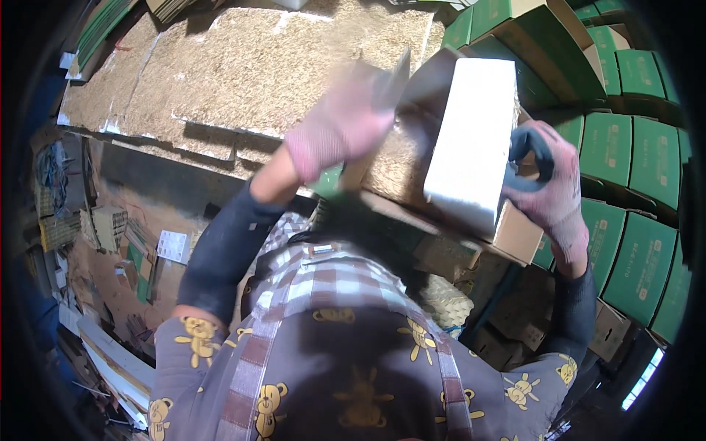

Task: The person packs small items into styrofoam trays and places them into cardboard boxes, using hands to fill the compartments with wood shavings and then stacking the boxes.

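In the head view a white block, perhaps foam (470,143), stands tilted at the right end of an open cardboard box (510,231). My right hand (546,182), in a pink glove with dark fingertips, grips the block's right side, thumb and finger curled at its edge. Loose straw-coloured husks or shavings (389,171) lie in the box, left of the block. My left hand (347,118), in a matching glove and blurred by motion, is over the box's left side beside a raised flap; whether it holds anything is unclear.
A wide worktop spread with the same loose material (237,71) stretches away at the upper left. Green cartons (640,264) are stacked along the right. Flattened cartons (105,33) lie at the upper left corner. Cardboard pieces (138,264) litter the floor at left.
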{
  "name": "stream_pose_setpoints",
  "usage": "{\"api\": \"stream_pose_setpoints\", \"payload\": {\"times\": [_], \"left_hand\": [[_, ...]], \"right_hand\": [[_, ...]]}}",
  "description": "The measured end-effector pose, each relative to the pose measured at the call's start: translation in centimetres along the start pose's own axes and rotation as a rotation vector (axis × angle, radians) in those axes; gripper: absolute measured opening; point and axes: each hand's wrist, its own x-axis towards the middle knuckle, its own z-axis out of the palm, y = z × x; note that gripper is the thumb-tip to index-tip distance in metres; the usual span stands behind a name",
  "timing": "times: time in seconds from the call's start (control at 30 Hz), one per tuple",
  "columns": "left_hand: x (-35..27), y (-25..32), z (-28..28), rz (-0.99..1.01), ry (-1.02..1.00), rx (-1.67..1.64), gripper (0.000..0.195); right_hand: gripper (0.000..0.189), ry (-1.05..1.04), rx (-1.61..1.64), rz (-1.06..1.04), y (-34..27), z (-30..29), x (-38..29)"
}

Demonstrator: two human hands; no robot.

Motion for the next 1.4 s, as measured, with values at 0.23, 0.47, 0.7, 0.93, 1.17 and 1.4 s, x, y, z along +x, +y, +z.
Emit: {"api": "stream_pose_setpoints", "payload": {"times": [0.23, 0.47, 0.7, 0.93, 1.17, 1.4], "left_hand": [[2.7, -0.3, -1.3, -0.009, -0.098, -0.432, 0.044], [-0.4, -2.6, 0.1, -0.082, -0.076, -0.07, 0.032], [-1.7, -5.5, 2.1, 0.037, 0.049, -0.097, 0.052], [1.3, -8.2, -7.9, -0.059, 0.212, -0.149, 0.036], [20.4, -19.1, -26.3, -0.029, 0.946, 0.614, 0.073], [27.7, -22.1, -29.8, -0.181, 0.372, 0.893, 0.037]], "right_hand": [[0.044, 0.241, -0.045, -0.044, 1.6, 1.3, 0.8], [0.053, -0.171, -0.369, -0.312, -2.6, 6.0, 2.2], [0.056, -0.301, -0.021, -0.37, 1.9, 12.9, 4.5], [0.078, -0.542, -0.6, -0.348, -0.3, 13.2, 2.4], [0.081, -0.327, -0.197, -0.124, 0.7, 9.5, 1.4], [0.052, -0.031, 0.661, 0.619, 2.2, 5.8, -2.5]]}}
